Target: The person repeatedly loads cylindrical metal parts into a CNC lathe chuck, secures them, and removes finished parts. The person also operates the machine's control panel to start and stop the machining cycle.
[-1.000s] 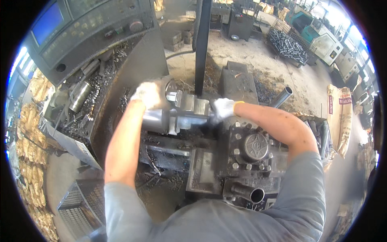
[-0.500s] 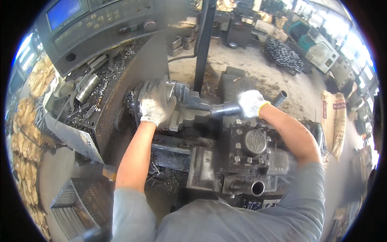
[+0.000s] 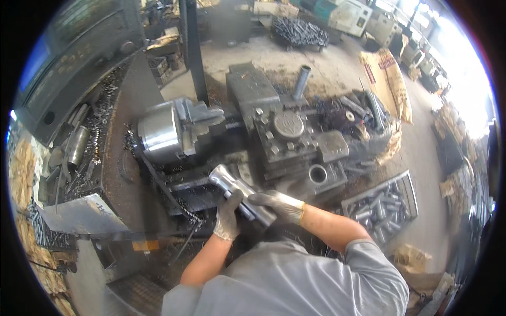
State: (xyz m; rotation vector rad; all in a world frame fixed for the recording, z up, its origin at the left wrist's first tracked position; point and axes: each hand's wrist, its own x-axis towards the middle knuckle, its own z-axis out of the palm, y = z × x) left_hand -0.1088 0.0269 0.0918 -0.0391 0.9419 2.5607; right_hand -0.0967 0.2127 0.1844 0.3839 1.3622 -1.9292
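Observation:
Both gloved hands hold a short grey metal tube (image 3: 232, 184) low in front of the lathe. My left hand (image 3: 227, 215) grips it from below near its middle. My right hand (image 3: 278, 206) wraps its near end. The tube's flared far end points up and left, toward the shiny lathe chuck (image 3: 161, 131), which stands bare with its jaws showing. The tool post block (image 3: 287, 131) sits just right of the chuck.
A metal crate of similar tubes (image 3: 377, 210) stands at the right. Swarf and loose tubes (image 3: 79, 145) lie in the tray at the left under the control panel (image 3: 63, 68). A dark vertical post (image 3: 192, 50) rises behind the chuck. Sacks and machines stand at the far right.
Both hands were at the chuck, the right on a handle; they have now drawn back toward my body with the metal tube held between them. The view has tilted downward.

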